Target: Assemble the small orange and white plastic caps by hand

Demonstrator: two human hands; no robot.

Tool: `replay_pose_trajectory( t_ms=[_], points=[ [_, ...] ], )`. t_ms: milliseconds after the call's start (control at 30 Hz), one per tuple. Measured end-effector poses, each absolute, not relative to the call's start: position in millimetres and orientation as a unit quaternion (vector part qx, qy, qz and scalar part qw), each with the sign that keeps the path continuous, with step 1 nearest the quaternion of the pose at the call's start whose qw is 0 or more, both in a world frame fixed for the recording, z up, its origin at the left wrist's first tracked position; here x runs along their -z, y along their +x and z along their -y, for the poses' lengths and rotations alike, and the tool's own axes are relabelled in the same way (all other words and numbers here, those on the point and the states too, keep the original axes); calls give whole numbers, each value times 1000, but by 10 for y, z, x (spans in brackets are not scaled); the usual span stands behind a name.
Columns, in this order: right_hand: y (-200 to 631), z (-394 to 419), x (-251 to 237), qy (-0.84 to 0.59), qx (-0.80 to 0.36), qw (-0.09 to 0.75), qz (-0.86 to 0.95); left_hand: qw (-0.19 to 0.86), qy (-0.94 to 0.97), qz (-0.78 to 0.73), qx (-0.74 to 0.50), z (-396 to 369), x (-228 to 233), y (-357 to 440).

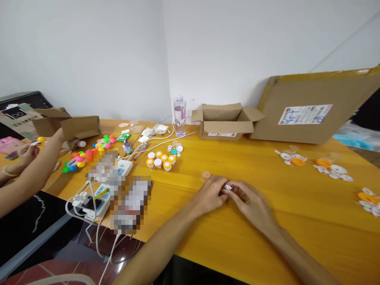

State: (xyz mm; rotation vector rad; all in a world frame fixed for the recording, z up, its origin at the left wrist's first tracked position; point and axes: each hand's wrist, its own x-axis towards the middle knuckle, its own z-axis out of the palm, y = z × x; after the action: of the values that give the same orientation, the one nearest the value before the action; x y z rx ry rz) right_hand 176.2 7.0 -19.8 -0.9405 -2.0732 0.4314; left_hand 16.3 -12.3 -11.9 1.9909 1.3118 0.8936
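Over the wooden table, my left hand (210, 194) and my right hand (251, 201) meet, fingertips closed around a small white piece (228, 187) with dark marks. Its exact kind is too small to make out, and the fingers hide part of it. Just beyond my left hand lies a transparent round cup (205, 176). Farther left stands a cluster of small round containers (161, 159) with white and orange tops. Behind them sit a few loose white and teal discs (174, 150). On the right side are groups of white pieces with orange rings (297, 161).
An open cardboard box (222, 128) and a large carton (308, 114) stand by the wall, with a water bottle (179, 116). Power strips (99, 202), cables and a blurred phone (133, 204) occupy the left edge. Another person's arms (38, 170) work near colourful beads (77, 161).
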Motion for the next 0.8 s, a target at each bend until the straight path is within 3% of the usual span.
replay_pose_trajectory(
  t_ms=[800],
  points=[
    [1681,-110,220,-364,-303,439,764,324,710,-496,-381,94,141,131]
  ],
)
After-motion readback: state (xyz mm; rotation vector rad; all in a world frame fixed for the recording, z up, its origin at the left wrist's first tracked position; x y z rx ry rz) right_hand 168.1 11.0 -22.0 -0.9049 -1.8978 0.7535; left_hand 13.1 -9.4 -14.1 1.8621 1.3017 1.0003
